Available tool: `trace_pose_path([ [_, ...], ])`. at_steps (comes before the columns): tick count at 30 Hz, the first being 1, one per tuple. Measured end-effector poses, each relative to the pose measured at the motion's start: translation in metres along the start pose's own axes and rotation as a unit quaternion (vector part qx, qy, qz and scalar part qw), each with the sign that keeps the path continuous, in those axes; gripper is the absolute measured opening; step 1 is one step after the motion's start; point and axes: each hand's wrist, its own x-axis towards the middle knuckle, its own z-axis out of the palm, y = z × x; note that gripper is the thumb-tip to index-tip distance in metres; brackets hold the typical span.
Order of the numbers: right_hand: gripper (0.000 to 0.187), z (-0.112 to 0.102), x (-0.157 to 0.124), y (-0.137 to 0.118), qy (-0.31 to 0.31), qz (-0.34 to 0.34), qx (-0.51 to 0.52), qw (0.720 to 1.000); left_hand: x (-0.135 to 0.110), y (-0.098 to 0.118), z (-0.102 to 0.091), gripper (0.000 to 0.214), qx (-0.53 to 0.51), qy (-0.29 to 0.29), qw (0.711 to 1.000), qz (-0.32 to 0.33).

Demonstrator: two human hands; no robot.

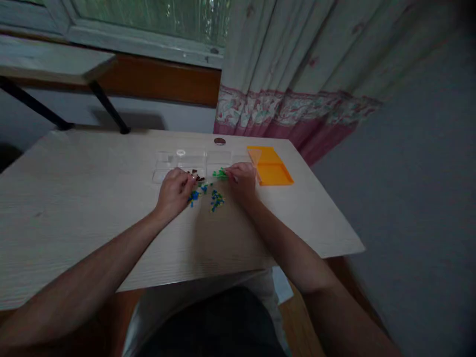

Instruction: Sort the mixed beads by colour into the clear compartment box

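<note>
My left hand point(174, 192) is closed, its thumb and fingers pinched together by the small dark brown pieces point(201, 179) at the front of a clear plastic tray point(191, 161) with compartments. Whatever sits between those fingertips is too small to name. Over the tray's right part, my right hand point(242, 181) is closed too, fingertips at a little heap of green pieces point(220, 173). Whether it grips one of them I cannot make out. Just in front of the tray, tiny blue, yellow and green pieces lie on the table in two loose groups, a left pile point(194, 196) and a right pile point(216, 199).
An open orange case point(273, 173) lies right of the tray. Behind the tray is a small brown round object point(219, 141). A raised shelf point(55, 59) on black legs stands at the back left of the pale table point(92, 198). A curtain point(275, 104) hangs behind.
</note>
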Motion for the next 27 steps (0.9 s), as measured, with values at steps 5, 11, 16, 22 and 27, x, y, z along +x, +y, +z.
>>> trace_pose_path([
  [5, 0.026, 0.0039, -0.0015, -0.0066, -0.028, -0.013, -0.024, 0.999, 0.0004, 0.0017, -0.0021, 0.032, 0.01, 0.003, 1.0, -0.005],
  [11, 0.024, 0.0055, -0.0023, -0.0043, -0.016, -0.011, -0.037, 0.999, 0.0014, 0.0024, -0.0061, 0.033, 0.017, -0.005, 1.0, -0.011],
  [16, 0.023, 0.0046, -0.0017, -0.0046, -0.001, -0.012, -0.018, 1.0, 0.0024, -0.0035, -0.0063, 0.034, 0.038, -0.015, 0.999, 0.002],
  [22, 0.022, 0.0035, -0.0013, -0.0047, 0.011, -0.005, 0.007, 1.0, 0.0, -0.0025, -0.004, 0.032, 0.099, -0.051, 0.992, 0.054],
  [27, 0.022, 0.0027, -0.0009, -0.0051, 0.009, 0.0, 0.015, 1.0, -0.0021, 0.0017, -0.0069, 0.029, 0.178, -0.087, 0.978, 0.061],
])
